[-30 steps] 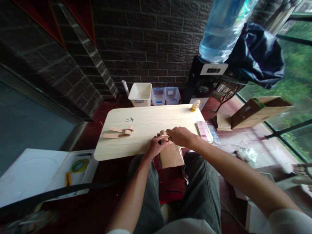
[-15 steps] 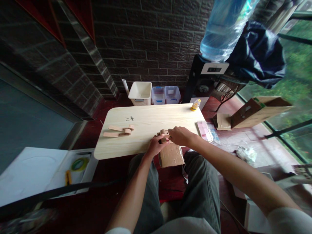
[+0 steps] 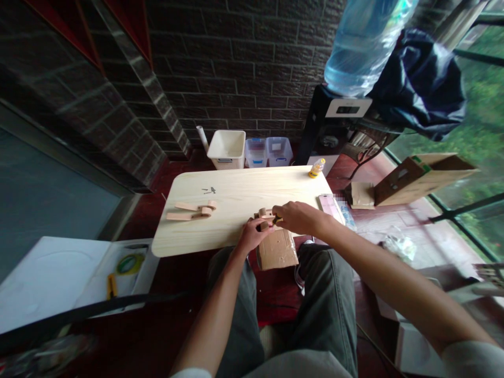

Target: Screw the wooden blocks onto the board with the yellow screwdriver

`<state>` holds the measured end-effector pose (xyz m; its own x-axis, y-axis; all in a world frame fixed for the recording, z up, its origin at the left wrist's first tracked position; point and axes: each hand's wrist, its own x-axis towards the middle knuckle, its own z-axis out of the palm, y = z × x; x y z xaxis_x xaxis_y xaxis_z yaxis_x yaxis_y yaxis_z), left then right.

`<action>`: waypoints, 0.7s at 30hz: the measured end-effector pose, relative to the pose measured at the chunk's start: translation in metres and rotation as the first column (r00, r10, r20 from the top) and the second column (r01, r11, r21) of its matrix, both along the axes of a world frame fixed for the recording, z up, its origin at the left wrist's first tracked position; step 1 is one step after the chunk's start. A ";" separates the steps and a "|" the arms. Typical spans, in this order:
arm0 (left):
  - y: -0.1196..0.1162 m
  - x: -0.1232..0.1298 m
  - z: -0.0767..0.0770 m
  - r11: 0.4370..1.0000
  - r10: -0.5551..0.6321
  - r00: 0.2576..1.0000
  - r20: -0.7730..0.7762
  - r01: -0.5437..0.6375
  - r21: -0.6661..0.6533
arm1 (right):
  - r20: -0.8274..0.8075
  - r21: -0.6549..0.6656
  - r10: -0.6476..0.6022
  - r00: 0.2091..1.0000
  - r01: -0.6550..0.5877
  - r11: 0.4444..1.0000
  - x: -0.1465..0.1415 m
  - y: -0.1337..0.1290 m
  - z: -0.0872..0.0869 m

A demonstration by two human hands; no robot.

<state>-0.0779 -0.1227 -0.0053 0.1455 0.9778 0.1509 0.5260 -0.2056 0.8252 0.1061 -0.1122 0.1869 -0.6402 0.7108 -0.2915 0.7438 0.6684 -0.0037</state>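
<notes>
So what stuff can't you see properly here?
All in the head view:
- Tool: mostly hidden by the right hand.
- Wooden piece: partly covered by the left hand.
- Dark bits: too small to name.
- Water bottle: upper part cut off by the picture's top edge.

Lt-grey top [image 3: 299, 365] w/ short slvs [image 3: 470, 359]; dk grey-green trousers [image 3: 329, 310], visible seam; dk shoe [image 3: 298, 279] w/ whitish edge, partly hidden.
</notes>
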 end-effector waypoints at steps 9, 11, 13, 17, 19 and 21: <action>0.000 0.000 0.003 1.000 -0.001 1.000 -0.005 0.001 0.001 | 0.026 0.035 0.002 1.000 -0.003 0.999 -0.011 -0.003 -0.015; 0.000 0.000 0.004 1.000 -0.010 1.000 -0.006 0.011 0.010 | 0.040 0.027 -0.018 0.999 0.017 0.999 -0.013 -0.003 -0.014; 0.000 0.000 0.004 1.000 -0.023 1.000 -0.006 0.023 0.017 | 0.047 0.023 -0.044 0.998 0.043 0.999 -0.013 -0.003 -0.014; 0.000 0.000 0.004 1.000 -0.019 1.000 -0.003 0.019 0.004 | 0.021 0.013 -0.043 0.999 0.043 0.999 -0.011 -0.003 -0.013; 0.000 0.000 0.004 1.000 -0.019 1.000 0.006 0.019 -0.002 | 0.004 0.010 -0.027 1.000 0.027 1.000 -0.010 -0.004 -0.014; 0.000 0.000 0.004 1.000 -0.021 1.000 0.013 0.021 0.004 | 0.001 0.019 -0.017 1.000 0.017 1.000 -0.009 -0.005 -0.015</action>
<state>-0.0776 -0.1226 -0.0016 0.1644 0.9739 0.1564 0.5110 -0.2197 0.8310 0.0969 -0.1170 0.1721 -0.6274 0.7270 -0.2790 0.7552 0.6554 0.0097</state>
